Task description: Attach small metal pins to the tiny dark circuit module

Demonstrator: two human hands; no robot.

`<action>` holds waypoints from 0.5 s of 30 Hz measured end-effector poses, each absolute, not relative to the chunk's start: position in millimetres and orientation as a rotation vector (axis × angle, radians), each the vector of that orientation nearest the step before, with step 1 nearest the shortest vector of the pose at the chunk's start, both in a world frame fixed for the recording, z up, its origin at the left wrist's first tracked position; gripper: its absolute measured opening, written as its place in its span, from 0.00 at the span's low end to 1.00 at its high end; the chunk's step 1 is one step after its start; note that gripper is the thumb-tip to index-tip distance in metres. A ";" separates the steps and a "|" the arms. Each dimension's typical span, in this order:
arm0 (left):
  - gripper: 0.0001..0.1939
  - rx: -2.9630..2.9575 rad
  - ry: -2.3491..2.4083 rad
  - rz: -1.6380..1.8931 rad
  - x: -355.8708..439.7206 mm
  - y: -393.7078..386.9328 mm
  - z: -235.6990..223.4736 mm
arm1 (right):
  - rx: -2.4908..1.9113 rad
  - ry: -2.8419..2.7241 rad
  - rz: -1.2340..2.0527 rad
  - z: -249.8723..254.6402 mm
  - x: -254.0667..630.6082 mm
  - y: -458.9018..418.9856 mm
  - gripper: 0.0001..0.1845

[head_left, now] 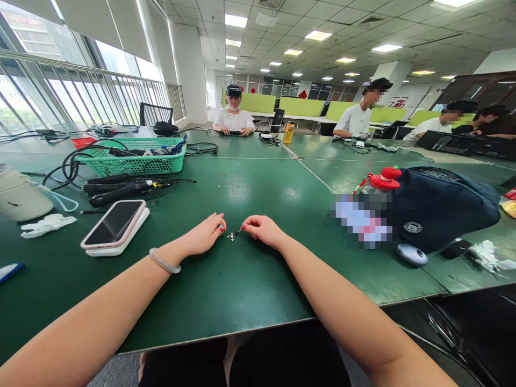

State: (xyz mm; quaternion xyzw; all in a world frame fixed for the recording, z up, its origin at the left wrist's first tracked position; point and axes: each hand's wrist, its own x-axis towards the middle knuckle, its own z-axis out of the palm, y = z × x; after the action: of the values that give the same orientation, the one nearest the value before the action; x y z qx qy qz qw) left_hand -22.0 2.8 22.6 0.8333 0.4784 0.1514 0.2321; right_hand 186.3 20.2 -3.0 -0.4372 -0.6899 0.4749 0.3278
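Both my hands rest on the green table (250, 279), knuckles up and close together. My left hand (206, 234) has its fingers curled and pinched at the tip on something too small to name. My right hand (263, 230) is curled the same way, its fingertips pinching a tiny piece. Between the two hands lie a few tiny metal parts (231, 236) on the table. A pale bangle (164, 262) sits on my left wrist.
A phone on a white pad (114, 226) lies left, with black cables (121, 189), a green basket (137, 156) and a white glove (47, 224). A dark bag (439, 209), red-capped bottle (377, 188) and mouse (411, 253) sit right. Several people sit across the table.
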 end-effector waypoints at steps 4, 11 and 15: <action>0.12 2.167 1.150 0.395 -17.2 -3.6 25.7 | -1.146 -1.765 1.255 -3.9 187.7 21.6 0.12; 0.14 2.048 1.117 0.622 -15.0 -3.8 27.8 | -1.219 -1.971 1.032 -4.6 185.6 20.3 0.12; 0.15 2.068 1.233 0.663 -18.4 3.2 20.8 | -1.258 -2.238 0.596 -4.0 175.1 14.9 0.11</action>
State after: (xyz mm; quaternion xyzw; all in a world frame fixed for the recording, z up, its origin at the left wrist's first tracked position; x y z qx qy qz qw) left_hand -18.4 3.2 20.8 0.7855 0.4682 0.2518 0.3168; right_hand 175.1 14.9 -4.0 -0.4621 -0.8220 0.2191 0.2504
